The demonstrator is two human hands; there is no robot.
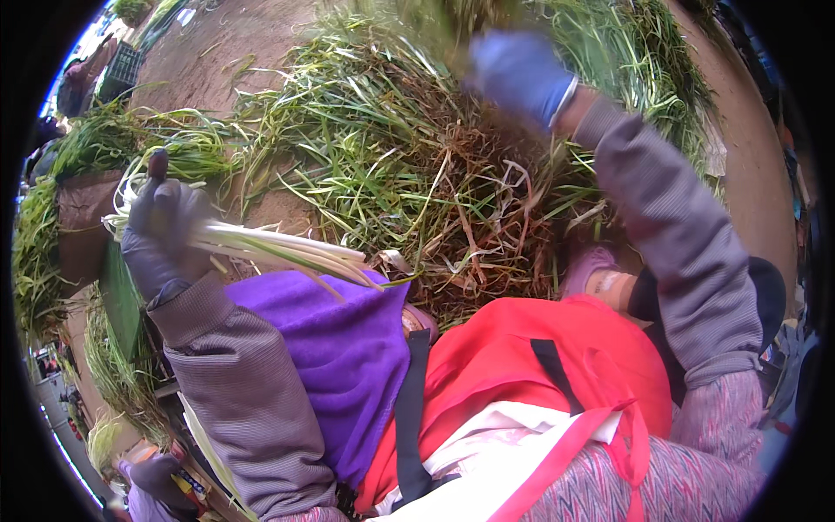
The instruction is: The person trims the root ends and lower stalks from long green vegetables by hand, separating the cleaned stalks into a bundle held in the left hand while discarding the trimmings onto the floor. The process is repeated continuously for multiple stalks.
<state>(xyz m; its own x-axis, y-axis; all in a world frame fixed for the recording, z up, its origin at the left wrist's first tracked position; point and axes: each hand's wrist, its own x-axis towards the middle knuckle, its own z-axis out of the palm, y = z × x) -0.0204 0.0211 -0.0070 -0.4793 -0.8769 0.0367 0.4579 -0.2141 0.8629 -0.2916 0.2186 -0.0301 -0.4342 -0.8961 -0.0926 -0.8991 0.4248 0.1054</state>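
Note:
A bundle of slender pale stalks with white and green parts [287, 245], which look like scallions or a similar vegetable, is gripped in my left hand [166, 228]. That hand wears a grey glove, and its thumb points up. The stalk ends reach over a purple cloth [326, 339] across my lap. My right hand [518, 75], in a blue glove, is stretched out above a heap of leaves and brown roots [456, 196]. It is blurred by motion. Blurred greenery [450, 26] lies right by its fingers; whether they hold it is unclear.
More long green leaves [652, 72] lie at the far right. Bundled greens [98, 140] rest on a brown support at the left. Beyond are a dark crate [121, 72] and bare floor [189, 65]. Another person's sleeve [153, 486] shows at the lower left. A red apron [522, 352] covers my lap.

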